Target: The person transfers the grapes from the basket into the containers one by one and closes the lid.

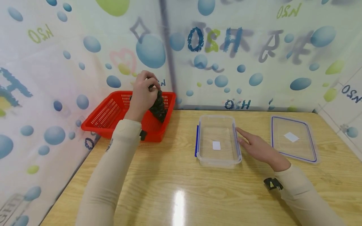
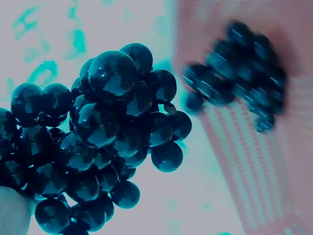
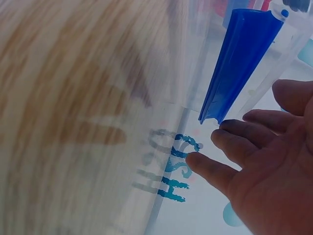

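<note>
One bunch of dark grapes point(image 2: 98, 125) is hanging from the left hand point(image 1: 142, 98), whose fingers are pinching it over the red slotted basket point(image 1: 154, 137); a second bunch point(image 2: 239, 73) is lying inside. From my distant seat I am seeing the basket's right wall standing between the held grapes and the clear plastic container point(image 1: 220, 130). Beside its blue latch point(image 3: 239, 66), the right hand point(image 1: 258, 149) is extending its fingers, slightly apart. Beyond that hand, the blue-sealed lid point(image 1: 305, 128) is lying on the wooden table point(image 1: 169, 175).
</note>
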Available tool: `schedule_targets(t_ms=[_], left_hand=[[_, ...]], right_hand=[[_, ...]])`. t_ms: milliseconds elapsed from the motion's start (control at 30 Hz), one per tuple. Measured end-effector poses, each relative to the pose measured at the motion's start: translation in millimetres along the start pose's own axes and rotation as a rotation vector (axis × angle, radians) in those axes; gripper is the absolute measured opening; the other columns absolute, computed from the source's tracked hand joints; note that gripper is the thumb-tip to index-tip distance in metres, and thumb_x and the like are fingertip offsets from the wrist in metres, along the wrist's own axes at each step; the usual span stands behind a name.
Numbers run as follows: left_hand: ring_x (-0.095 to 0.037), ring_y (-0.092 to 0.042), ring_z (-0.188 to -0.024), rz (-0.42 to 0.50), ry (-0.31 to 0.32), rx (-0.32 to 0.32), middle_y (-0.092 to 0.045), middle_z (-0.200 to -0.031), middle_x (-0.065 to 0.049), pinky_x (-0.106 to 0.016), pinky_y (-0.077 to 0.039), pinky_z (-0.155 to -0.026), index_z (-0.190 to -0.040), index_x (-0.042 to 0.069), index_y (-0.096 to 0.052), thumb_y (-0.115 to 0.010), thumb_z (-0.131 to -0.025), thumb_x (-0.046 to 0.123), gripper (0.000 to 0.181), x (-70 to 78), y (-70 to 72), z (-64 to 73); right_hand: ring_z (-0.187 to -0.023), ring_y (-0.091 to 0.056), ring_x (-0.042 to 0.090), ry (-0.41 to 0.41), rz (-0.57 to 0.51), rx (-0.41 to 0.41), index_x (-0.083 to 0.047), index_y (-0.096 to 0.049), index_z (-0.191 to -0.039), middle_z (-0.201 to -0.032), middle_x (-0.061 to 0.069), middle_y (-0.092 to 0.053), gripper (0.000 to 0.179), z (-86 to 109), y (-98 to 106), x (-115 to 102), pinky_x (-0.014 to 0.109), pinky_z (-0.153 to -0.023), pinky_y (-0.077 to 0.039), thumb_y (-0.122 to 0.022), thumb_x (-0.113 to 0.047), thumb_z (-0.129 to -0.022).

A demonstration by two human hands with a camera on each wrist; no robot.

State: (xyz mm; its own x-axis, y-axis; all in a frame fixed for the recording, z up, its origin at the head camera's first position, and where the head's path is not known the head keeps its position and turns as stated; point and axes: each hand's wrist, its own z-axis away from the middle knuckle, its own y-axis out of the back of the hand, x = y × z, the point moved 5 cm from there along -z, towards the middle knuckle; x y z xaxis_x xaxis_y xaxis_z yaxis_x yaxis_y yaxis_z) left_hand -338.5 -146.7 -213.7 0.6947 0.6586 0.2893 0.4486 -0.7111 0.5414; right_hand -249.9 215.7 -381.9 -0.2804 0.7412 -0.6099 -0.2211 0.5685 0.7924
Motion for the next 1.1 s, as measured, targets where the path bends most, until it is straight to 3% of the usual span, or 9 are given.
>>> schedule_targets(t_ms=[167,400,667,1100], left_hand=[[-0.032,-0.047,-0.099,0.04,-0.174,-0.005,-0.055,-0.099,-0.016,-0.039,-0.044,-0.083,-0.069,-0.001,-0.065,-0.045,-0.081,-0.018,0.029,39.4,-18.0,-11.0],[-0.031,-0.043,-0.095,0.095,-0.297,-0.094,-0.052,-0.099,-0.014,-0.038,-0.039,-0.086,-0.071,0.002,-0.066,-0.045,-0.078,-0.019,0.03,83.7,-59.7,-13.0],[-0.028,-0.04,-0.099,0.144,-0.289,-0.255,-0.05,-0.105,-0.011,-0.028,-0.039,-0.084,-0.074,0.004,-0.065,-0.048,-0.081,-0.017,0.028,121.4,-102.7,-7.1],[-0.026,-0.041,-0.1,0.118,-0.325,-0.342,-0.049,-0.106,-0.008,-0.027,-0.037,-0.087,-0.075,0.009,-0.066,-0.049,-0.086,-0.014,0.03,135.0,-143.8,6.6]], right_hand=[[-0.136,-0.03,0.047,-0.003,-0.008,-0.008,0.0,-0.022,-0.155,-0.152,0.029,-0.029,0.058,0.5,-0.3,1.3,0.061,-0.107,-0.027,-0.038,-0.03,-0.108],[-0.138,-0.028,0.045,0.005,-0.025,-0.02,-0.001,-0.021,-0.155,-0.155,0.026,-0.025,0.059,-0.7,-0.8,1.6,0.06,-0.107,-0.026,-0.038,-0.031,-0.108],[-0.137,-0.029,0.046,0.007,-0.021,-0.009,0.0,-0.022,-0.155,-0.154,0.027,-0.027,0.057,-0.3,-0.4,1.4,0.061,-0.107,-0.027,-0.039,-0.027,-0.108],[-0.135,-0.032,0.047,0.003,-0.014,-0.002,0.001,-0.024,-0.154,-0.152,0.028,-0.03,0.055,-1.3,0.4,0.8,0.061,-0.105,-0.028,-0.039,-0.025,-0.108]])
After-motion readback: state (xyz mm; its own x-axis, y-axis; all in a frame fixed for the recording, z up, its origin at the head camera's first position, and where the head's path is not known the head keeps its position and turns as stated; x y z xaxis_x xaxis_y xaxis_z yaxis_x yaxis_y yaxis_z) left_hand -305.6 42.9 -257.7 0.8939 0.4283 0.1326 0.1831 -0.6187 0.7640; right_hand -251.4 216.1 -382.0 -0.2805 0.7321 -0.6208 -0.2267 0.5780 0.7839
